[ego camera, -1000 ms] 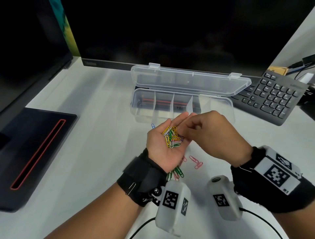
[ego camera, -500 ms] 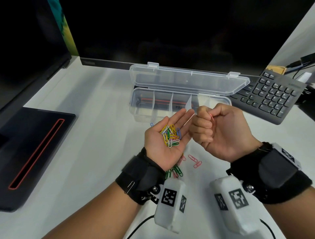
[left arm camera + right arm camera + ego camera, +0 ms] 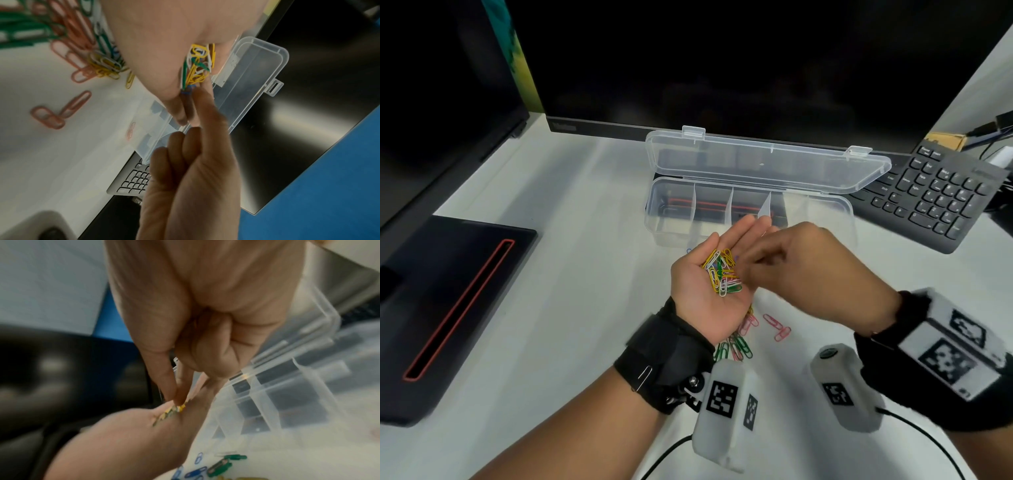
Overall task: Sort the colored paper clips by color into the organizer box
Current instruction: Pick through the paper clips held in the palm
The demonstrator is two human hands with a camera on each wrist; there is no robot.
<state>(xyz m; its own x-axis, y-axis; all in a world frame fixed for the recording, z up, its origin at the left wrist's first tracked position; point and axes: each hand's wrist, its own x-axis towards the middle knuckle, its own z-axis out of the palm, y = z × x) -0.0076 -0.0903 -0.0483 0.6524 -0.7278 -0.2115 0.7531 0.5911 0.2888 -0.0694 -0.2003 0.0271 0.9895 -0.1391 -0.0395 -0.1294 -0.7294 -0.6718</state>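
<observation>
The left hand (image 3: 705,291) lies palm up with fingers relaxed, cupping a small heap of mixed clips (image 3: 722,272) (yellow, white and green show). Beside it the right hand (image 3: 808,270) reaches in, thumb and forefinger closing on the heap; whether one clip is pinched I cannot tell. More clips (image 3: 736,346) lie on the desk below. Beyond stands the open organizer box (image 3: 825,209). Best to lift one colour slowly, shaking tangled neighbours free over the palm.

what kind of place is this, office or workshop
Most likely an office desk: a dark monitor stands at the back of a white desk, with a black keyboard to the right.
</observation>
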